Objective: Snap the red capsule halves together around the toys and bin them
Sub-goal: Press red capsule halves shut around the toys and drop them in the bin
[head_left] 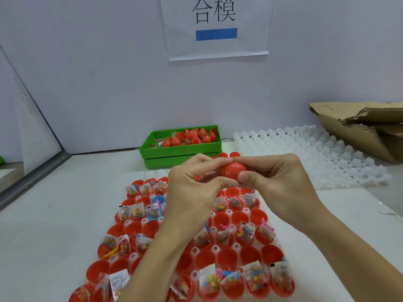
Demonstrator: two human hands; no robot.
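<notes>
Both hands pinch one closed red capsule (231, 170) above the tray: left hand (192, 190) and right hand (277, 184) each have fingers and thumb clamped on it, seam visible. One white tray (229, 212) holds dozens of open red halves (227, 257), many with toy packets (254, 277), and two blue halves (157, 200). One green bin (181, 149) holds roughly ten capsules. One empty white tray (316, 153). Wall sign (216, 27) reads "合模".

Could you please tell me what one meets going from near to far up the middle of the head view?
Tray of red capsule halves → red capsule held in both hands → green bin → paper sign.
</notes>
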